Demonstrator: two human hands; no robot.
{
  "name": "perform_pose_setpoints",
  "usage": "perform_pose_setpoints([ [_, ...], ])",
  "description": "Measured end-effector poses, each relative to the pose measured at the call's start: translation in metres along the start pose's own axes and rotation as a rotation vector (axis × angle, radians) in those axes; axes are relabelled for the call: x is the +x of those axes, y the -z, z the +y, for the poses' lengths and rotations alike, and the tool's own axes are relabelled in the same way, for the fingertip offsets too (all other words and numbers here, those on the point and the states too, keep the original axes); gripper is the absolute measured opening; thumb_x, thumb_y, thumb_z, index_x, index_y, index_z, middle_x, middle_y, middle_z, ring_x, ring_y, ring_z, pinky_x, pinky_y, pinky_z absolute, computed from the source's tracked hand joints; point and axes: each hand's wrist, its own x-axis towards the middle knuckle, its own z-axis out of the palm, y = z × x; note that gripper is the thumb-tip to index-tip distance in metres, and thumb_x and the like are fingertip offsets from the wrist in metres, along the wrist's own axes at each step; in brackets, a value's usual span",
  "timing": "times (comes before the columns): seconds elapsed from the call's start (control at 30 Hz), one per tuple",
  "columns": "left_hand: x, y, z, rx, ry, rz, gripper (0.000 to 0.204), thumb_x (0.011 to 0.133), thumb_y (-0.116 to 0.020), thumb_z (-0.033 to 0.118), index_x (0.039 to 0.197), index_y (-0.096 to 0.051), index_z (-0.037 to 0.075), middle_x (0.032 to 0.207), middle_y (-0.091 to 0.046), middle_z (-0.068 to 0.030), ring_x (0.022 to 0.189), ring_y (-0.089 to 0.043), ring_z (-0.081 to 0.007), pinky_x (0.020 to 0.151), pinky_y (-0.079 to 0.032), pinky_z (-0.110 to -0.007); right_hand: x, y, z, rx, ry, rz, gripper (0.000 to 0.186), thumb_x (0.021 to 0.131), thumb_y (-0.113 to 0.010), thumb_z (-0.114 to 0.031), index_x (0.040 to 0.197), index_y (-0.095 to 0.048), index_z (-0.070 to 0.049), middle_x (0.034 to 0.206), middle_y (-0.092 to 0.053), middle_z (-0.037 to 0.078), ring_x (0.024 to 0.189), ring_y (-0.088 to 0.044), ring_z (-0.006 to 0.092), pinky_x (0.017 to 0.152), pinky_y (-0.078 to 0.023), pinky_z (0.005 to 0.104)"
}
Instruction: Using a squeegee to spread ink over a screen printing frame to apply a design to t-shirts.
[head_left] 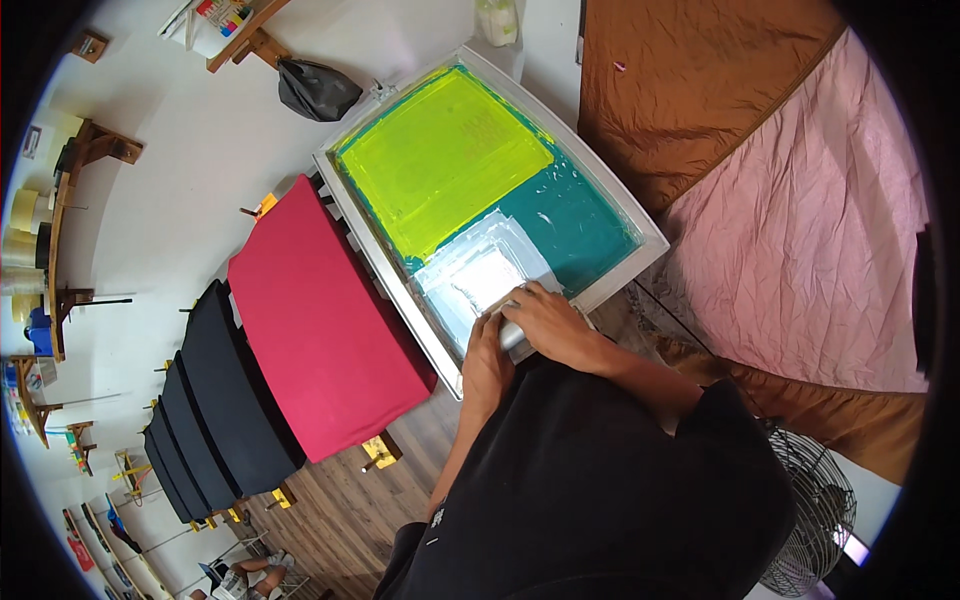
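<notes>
Near mid-frame, the left hand [486, 352] and right hand [545, 318] clamp the squeegee [512, 336] side by side, likely to keep it level across the screen [590, 232].

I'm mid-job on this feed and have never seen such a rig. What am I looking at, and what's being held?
There is no machine here: a person works with two bare hands. The single picture comes from a wide fisheye camera on their head, looking down, so straight edges bend.

The left hand and right hand share a grip on a pale grey bar, partly hidden by the fingers. It sits at the near end of a light-coloured rectangular frame holding a flat teal sheet. On that sheet are a bright yellow-green patch and a glossy white patch.

To the left stand a flat red panel and several black panels.
</notes>
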Motion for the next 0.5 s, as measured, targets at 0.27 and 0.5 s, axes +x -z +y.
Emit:
perform_pose_setpoints([
  [0.27, -0.009, -0.001, -0.002, 0.002, 0.042, -0.025, 0.050, 0.076, -0.050, -0.013, 0.125, -0.052, -0.004, 0.128, -0.051, -0.0279, 0.113, -0.054, -0.0458, 0.095, -0.047, -0.045, -0.006, -0.007, -0.004, 0.026, -0.028, 0.009, 0.032, 0.077, -0.057, -0.001, 0.109, -0.062, 0.002, 0.115, -0.057, 0.018, 0.113, -0.053, 0.0391, 0.089, -0.051, 0.0430],
  [0.5, -0.012, -0.005, -0.003, -0.011, 0.038, -0.033, 0.051, 0.074, -0.051, -0.014, 0.124, -0.052, -0.005, 0.128, -0.051, -0.0280, 0.115, -0.054, -0.0449, 0.096, -0.046, -0.044, -0.010, -0.001, -0.004, 0.006, -0.024, -0.057, 0.031, 0.078, -0.055, -0.002, 0.108, -0.062, 0.002, 0.114, -0.057, 0.018, 0.113, -0.053, 0.0394, 0.088, -0.051, 0.0436],
])
